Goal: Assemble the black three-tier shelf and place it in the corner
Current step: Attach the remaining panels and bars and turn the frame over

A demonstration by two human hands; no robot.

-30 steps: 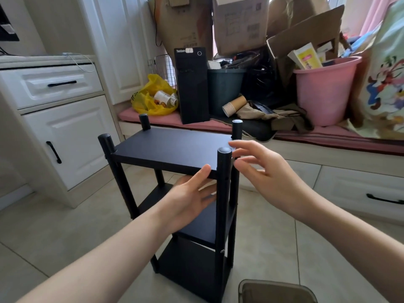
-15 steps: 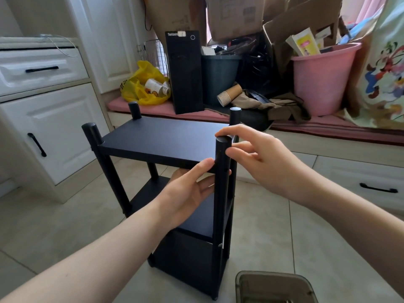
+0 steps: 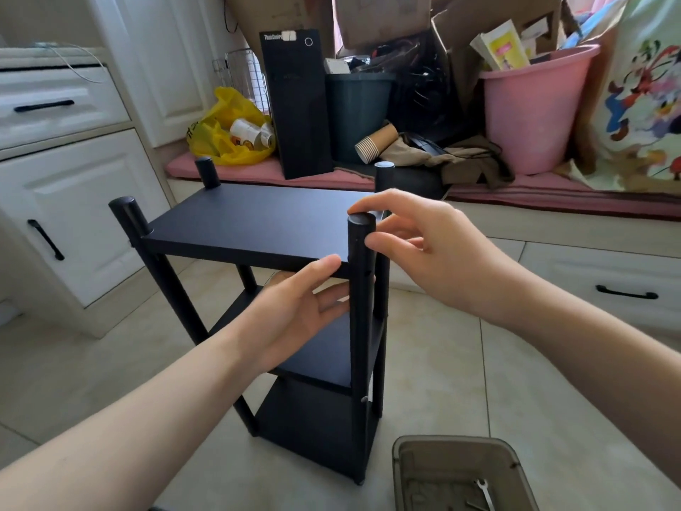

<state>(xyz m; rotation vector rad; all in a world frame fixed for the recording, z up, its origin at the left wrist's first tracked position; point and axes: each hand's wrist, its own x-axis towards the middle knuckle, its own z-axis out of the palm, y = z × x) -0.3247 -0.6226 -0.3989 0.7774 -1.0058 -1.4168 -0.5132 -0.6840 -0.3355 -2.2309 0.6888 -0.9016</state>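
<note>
one black shelf [image 3: 250, 223], three boards, four posts, upright on the tiled floor [image 3: 460, 381]. right hand [image 3: 435, 252] pinching the top of the near right post [image 3: 361, 248], forefinger above, thumb beside. left hand [image 3: 294, 311] clasping the top board's front edge, thumb outside, fingers beneath.

**Bare hands, bare forearms**

The left hand [image 3: 294, 307] and the right hand [image 3: 431, 252] are bare and slim-fingered. The left forearm [image 3: 147, 418] and the right forearm [image 3: 589, 355] are bare too, uncovered to the picture's edges.
</note>
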